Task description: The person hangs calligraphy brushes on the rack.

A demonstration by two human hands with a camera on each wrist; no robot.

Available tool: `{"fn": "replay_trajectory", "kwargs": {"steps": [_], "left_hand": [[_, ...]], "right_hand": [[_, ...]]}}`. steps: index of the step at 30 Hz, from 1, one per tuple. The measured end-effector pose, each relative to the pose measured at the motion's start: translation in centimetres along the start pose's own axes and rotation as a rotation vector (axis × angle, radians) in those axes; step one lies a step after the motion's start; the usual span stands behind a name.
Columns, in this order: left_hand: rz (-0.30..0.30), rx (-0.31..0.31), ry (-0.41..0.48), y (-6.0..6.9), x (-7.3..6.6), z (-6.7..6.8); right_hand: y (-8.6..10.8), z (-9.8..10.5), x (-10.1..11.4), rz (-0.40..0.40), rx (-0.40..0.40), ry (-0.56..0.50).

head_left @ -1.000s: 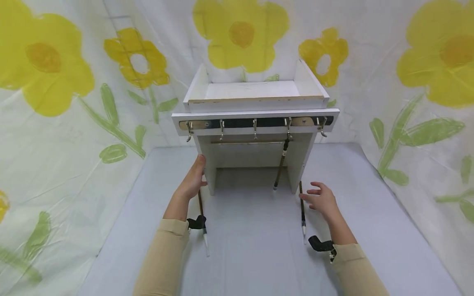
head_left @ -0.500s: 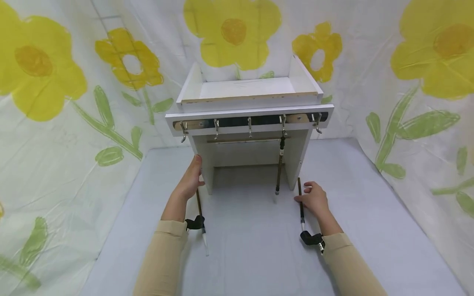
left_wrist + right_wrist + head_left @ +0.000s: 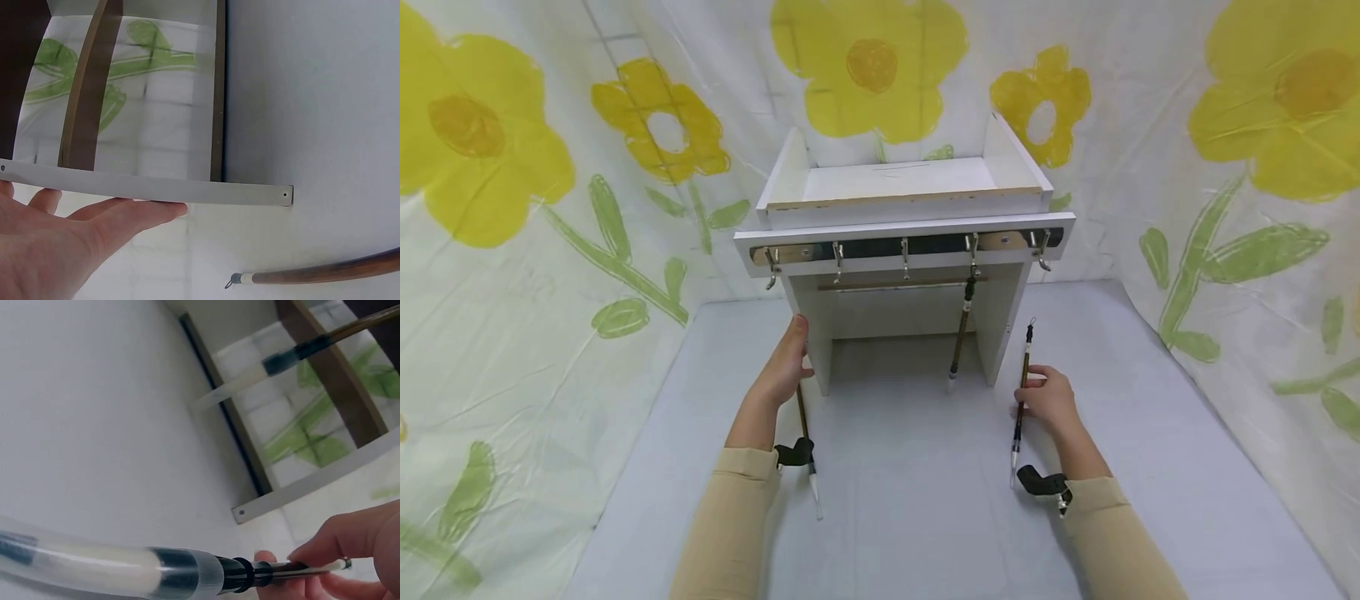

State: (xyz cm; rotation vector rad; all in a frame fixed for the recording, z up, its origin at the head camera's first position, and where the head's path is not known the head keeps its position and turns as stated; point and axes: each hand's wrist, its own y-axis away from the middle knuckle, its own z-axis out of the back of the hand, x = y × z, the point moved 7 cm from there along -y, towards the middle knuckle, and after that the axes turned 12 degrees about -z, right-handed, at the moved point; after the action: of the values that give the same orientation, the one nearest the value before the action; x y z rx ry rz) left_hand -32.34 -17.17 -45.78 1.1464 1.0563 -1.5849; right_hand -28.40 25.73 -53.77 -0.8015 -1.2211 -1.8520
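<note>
1. white rack (image 3: 902,208), hung brush (image 3: 962,331) at front edge, loose brush (image 3: 325,275) by left corner.
2. pale table (image 3: 917,500), flowered sheeting (image 3: 760,50) behind.
3. right hand (image 3: 1051,397) pinches third brush (image 3: 1026,367) by right corner; left hand (image 3: 784,360), unclenched, touches left panel (image 3: 821,354).

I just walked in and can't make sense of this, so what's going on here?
A person's right hand holds a capped calligraphy brush beside a white shelf. Their left hand rests against the shelf's left side panel. A second brush hangs from the second hook from the right, and a third brush lies on the table.
</note>
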Motion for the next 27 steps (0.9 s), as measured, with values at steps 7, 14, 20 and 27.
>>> {"fn": "replay_trajectory", "kwargs": {"steps": [7, 14, 20, 27], "left_hand": [[0.013, 0.0, -0.002, -0.1, 0.1, 0.0], [0.023, 0.023, -0.005, 0.0, -0.6, -0.1], [0.018, 0.036, -0.002, 0.3, -1.3, -0.2], [0.01, 0.004, -0.031, 0.0, 0.0, 0.0]], "right_hand": [[1.8, 0.9, 2.1, 0.064, -0.009, -0.102], [4.8, 2.1, 4.8, 0.175, -0.039, -0.174], [7.1, 2.6, 6.7, 0.277, -0.049, -0.223], [10.4, 3.0, 8.9, 0.429, -0.082, -0.217]]}}
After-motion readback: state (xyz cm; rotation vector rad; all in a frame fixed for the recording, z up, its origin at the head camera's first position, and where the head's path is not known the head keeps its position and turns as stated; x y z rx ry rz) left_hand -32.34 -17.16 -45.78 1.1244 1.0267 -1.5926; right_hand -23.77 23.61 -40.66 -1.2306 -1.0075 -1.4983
